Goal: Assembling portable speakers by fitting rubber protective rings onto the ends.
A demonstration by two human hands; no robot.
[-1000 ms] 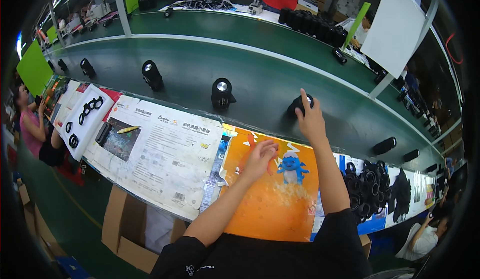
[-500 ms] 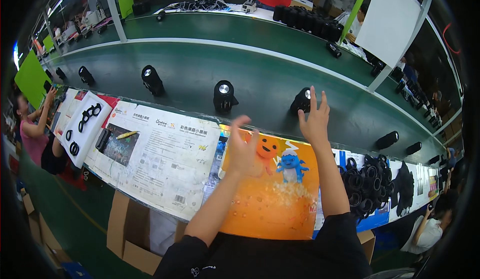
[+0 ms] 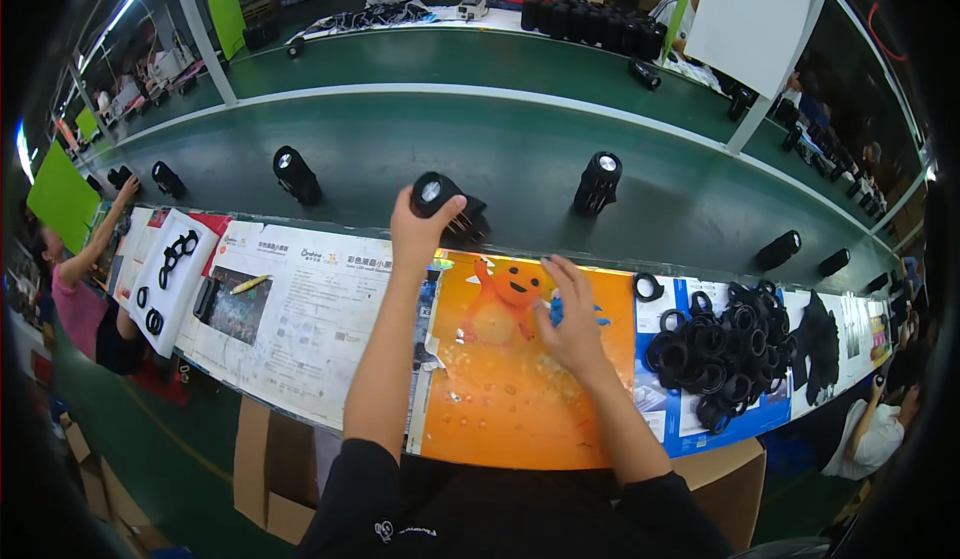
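My left hand (image 3: 418, 231) reaches to the near edge of the green conveyor belt. Its fingers and thumb are wrapped round the top end of a black cylindrical device (image 3: 466, 221) with a round silver disc in its end and slots down its side. That device leans to the right. My right hand (image 3: 574, 327) hovers over an orange board (image 3: 520, 409) printed with cartoon figures; its fingers are apart and nothing is in them. A like black device (image 3: 598, 185) stands on the belt beyond my right hand.
Black rings (image 3: 725, 354) lie heaped on a blue and white sheet at the right, with a single ring (image 3: 648, 287) apart. A white tray (image 3: 165, 259) with black rings lies left. More black cylinders (image 3: 298, 176) stand along the belt (image 3: 360, 139). A co-worker (image 3: 75, 304) reaches there at far left.
My left hand has moved up and left and closed round a black device, tilting it. My right hand has drawn back from beside another device to above the orange board.
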